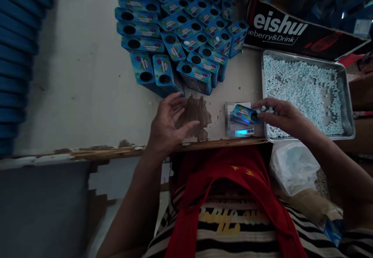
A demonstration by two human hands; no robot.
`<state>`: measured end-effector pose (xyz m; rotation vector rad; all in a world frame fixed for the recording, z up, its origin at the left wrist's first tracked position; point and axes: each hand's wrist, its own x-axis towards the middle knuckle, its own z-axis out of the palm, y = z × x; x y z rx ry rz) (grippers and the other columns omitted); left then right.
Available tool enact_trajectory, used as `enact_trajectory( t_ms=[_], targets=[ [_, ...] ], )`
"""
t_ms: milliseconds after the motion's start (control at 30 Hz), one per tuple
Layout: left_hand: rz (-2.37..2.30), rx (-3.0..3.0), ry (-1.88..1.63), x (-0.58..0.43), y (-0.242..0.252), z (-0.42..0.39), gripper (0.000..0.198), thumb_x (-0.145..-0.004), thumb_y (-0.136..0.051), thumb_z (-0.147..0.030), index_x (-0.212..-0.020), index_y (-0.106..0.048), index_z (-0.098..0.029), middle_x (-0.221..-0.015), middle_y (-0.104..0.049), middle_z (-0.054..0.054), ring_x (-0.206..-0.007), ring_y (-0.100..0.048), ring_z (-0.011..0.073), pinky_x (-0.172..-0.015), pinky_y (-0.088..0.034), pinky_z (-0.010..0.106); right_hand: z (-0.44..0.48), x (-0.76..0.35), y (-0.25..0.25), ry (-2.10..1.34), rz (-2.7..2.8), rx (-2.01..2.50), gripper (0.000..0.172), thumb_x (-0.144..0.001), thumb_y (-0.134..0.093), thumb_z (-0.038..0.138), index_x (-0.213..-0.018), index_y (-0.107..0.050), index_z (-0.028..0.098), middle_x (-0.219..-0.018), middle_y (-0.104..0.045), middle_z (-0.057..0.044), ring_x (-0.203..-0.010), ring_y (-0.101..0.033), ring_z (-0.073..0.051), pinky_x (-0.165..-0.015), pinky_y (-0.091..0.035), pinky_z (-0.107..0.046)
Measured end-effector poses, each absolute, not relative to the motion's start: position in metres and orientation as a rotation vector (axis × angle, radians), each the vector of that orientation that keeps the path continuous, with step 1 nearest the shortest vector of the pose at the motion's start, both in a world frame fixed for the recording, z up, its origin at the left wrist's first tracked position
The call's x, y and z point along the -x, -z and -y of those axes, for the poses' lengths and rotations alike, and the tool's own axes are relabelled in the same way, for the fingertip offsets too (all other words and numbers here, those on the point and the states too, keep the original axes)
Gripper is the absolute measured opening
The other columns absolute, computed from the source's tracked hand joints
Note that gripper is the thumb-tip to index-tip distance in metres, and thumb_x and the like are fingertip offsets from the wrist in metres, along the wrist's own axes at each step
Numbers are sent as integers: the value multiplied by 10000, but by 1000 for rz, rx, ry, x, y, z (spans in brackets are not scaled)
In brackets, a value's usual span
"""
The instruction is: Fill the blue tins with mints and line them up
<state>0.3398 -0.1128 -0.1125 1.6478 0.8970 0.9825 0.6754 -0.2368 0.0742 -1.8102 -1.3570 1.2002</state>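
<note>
My left hand (169,124) rests palm up near the table's front edge, fingers spread and holding nothing. My right hand (279,115) pinches a few pale blue candies (265,109) at the round hole of a blue tin box (244,114). That box lies on a small scale (239,128) with a lit blue display. Just right of the scale, a metal tray (346,95) holds a great many of the same pale blue candies.
Several blue tin boxes (186,28) with round holes are heaped at the back of the white table (81,79). A dark printed carton (291,30) stands behind the tray. Blue stacked items (17,56) line the left. A plastic bag (294,166) hangs below the tray.
</note>
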Motion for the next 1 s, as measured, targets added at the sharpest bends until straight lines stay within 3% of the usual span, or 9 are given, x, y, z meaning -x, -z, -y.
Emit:
enact_trajectory(
  t_ms=[133, 233, 333, 467, 567, 667, 800, 900, 1000],
  targets=[
    [-906, -1683, -998, -340, 114, 110, 967, -801, -1008, -663, -1602, -550, -370, -1500, -711, 87, -1500, -665, 422, -1303, -582, 708, 240, -667, -78, -1227, 1414, 1788, 217, -964, -847, 401, -1102, -912, 248, -953, -807, -38, -819, -640, -195, -707, -457, -310],
    [-900, -1675, -983, -343, 108, 112, 945, -816, -1005, -664, -1596, -584, -338, -1490, -718, 109, -1498, -671, 423, -1308, -570, 718, 243, -669, -81, -1277, 1156, 1747, 213, -937, -893, 420, -1000, -888, 217, -741, -657, -5, -644, -494, -137, -571, -370, -279],
    [-895, -1692, -938, -347, 97, 116, 837, -859, -977, -656, -1559, -643, -341, -1515, -723, 95, -1497, -682, 411, -1324, -561, 706, 248, -698, -75, -1177, 706, 1617, 203, -905, -947, 383, -948, -811, 239, -732, -555, 26, -577, -377, -101, -471, -297, -244],
    [-925, -1771, -887, -351, 77, 120, 627, -930, -927, -621, -1447, -735, -322, -1462, -762, 55, -1436, -727, 376, -1314, -598, 647, 266, -761, -42, -993, 230, 1531, 267, -875, -937, 206, -863, -673, 245, -765, -572, 30, -594, -467, -84, -451, -381, -157],
    [-935, -1840, -885, -355, 61, 121, 596, -936, -931, -617, -1411, -763, -298, -1401, -782, 37, -1373, -753, 375, -1286, -626, 639, 283, -787, -15, -1024, 38, 1569, 299, -840, -891, 108, -793, -619, 223, -729, -571, 31, -581, -474, -74, -444, -394, -125],
    [-900, -1918, -897, -363, 47, 123, 618, -934, -936, -611, -1435, -752, -300, -1401, -784, 39, -1357, -758, 365, -1260, -639, 642, 286, -783, -8, -1154, 110, 1546, 274, -781, -957, 143, -813, -693, 211, -726, -585, 34, -535, -391, -56, -412, -351, -137],
    [-885, -1969, -866, -376, 37, 128, 651, -936, -934, -606, -1487, -723, -332, -1454, -769, 30, -1413, -731, 386, -1277, -617, 642, 268, -748, -31, -1228, 442, 1517, 304, -775, -1046, 342, -925, -828, 193, -689, -573, 24, -538, -362, -59, -413, -295, -167],
    [-899, -1985, -858, -381, 39, 134, 629, -953, -915, -610, -1489, -721, -344, -1457, -770, 29, -1393, -741, 386, -1278, -608, 651, 250, -718, -54, -1271, 753, 1521, 291, -837, -1018, 431, -945, -857, 215, -672, -579, 11, -560, -414, -94, -446, -320, -217],
    [-916, -1990, -854, -380, 43, 138, 613, -947, -917, -640, -1464, -743, -361, -1441, -779, 23, -1365, -751, 365, -1276, -610, 615, 239, -694, -69, -1242, 1098, 1560, 190, -885, -974, 390, -941, -890, 229, -739, -677, -23, -644, -537, -134, -529, -403, -256]
  ],
)
